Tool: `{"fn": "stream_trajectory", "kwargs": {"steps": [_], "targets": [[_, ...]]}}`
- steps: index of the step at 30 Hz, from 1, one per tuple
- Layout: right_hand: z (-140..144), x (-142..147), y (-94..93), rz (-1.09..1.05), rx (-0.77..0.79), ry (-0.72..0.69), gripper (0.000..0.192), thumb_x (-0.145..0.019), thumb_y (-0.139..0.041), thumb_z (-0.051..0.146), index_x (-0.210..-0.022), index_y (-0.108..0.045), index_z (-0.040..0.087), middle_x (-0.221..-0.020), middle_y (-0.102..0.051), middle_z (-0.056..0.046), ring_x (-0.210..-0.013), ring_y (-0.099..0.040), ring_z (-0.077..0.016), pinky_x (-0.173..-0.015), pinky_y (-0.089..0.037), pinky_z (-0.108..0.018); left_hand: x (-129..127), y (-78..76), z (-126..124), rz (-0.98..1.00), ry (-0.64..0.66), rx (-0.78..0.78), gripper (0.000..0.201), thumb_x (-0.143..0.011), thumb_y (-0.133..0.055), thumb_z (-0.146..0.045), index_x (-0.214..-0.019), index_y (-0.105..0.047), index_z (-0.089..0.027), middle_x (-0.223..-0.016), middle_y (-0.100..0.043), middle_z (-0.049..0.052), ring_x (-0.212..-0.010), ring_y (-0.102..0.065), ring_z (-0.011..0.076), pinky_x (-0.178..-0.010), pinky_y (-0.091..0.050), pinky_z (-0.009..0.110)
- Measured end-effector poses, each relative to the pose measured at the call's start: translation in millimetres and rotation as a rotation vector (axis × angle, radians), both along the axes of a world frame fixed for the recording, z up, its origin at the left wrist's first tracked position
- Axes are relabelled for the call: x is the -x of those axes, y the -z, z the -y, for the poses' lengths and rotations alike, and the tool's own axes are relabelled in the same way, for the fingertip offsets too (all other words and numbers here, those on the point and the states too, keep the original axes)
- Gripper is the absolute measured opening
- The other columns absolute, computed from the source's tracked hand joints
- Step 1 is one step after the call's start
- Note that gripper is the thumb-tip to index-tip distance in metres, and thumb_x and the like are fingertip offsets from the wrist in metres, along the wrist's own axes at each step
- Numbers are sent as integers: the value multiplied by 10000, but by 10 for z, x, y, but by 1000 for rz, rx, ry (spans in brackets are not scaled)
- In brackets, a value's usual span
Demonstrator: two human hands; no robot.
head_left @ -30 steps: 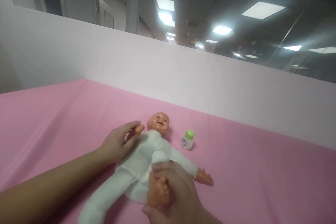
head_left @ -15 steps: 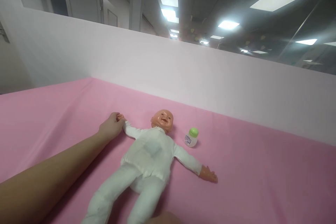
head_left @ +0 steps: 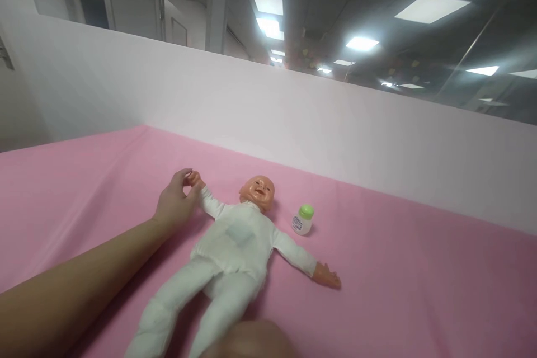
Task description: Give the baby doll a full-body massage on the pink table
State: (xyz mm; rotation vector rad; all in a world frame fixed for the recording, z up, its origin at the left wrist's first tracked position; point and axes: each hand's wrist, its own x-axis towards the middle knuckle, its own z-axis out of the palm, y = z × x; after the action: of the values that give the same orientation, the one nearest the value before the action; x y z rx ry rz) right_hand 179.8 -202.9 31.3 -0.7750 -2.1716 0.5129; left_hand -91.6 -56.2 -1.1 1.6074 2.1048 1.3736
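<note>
A baby doll (head_left: pixel 232 238) in a white cloth body lies on its back on the pink sheet (head_left: pixel 398 279), arms spread. My left hand (head_left: pixel 178 196) is closed around the doll's small plastic hand (head_left: pixel 193 178) on the left side, thumb and fingers on either side of it. At the bottom edge, my right hand (head_left: pixel 254 341) shows as a blurred shape in front of the doll's leg; its fingers are hidden. Beside the doll's head, on the right, stands a small clear bottle (head_left: pixel 301 225) with a green cap and a printed label.
A white wall or panel (head_left: pixel 268 106) rises behind the pink surface. Above it a dark glass area shows ceiling lights and doorways. Creases run through the sheet at the left and right.
My left hand has raised the doll's hand slightly, and that doll arm now bends upward more. My right hand has come further into view from the bottom edge.
</note>
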Motion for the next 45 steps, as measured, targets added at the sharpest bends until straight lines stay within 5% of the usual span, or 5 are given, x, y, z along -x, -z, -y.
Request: {"fn": "stream_trajectory", "kwargs": {"steps": [5,10,16,34,45], "targets": [[158,-86,119,7,-35,-12,189,-813,-765,420,-953,-719,301,-997,-778,-12,-1016,-751,-233,-874,-623,-299,-367,-65,286,-260,323,-355,320,-981,-541,-360,-1266,-618,-238,-1223,-716,78,-1128,-648,275,-1006,-503,425],[-56,-219,104,32,-67,95,519,-738,-770,280,-1229,-600,259,-1367,-666,-75,-1293,-621,-275,-1114,-494,-399,-543,-55,391,-473,741,-429,254,-1016,-506,-229,-1235,-635,-226,-1181,-746,50,-1103,-658,217,-995,-511,378],[-209,-275,73,109,145,113,528,-761,-727,226,-1266,-577,261,-1428,-626,-63,-1351,-570,-261,-1147,-452,-433,-504,-45,368,-473,783,-372,330,-985,-540,-175,-1302,-600,-245,-1253,-726,34,-1157,-640,207,-1033,-491,376],[-100,-135,130,148,21,-118,338,-752,-817,438,-1078,-731,409,-1162,-757,50,-1166,-701,-264,-786,-635,-380,-154,29,55,85,274,30,460,-947,-518,-524,-1335,-565,-282,-1214,-726,34,-1054,-697,267,-876,-539,355],[-1050,185,-343,-15,25,182,644,-930,-201,648,-956,-748,308,-1229,-665,112,-1260,-623,-279,-828,-479,-361,190,76,-221,-29,32,239,384,-825,-564,-447,-1095,-623,-180,-1075,-722,127,-960,-683,318,-792,-516,387]]}}
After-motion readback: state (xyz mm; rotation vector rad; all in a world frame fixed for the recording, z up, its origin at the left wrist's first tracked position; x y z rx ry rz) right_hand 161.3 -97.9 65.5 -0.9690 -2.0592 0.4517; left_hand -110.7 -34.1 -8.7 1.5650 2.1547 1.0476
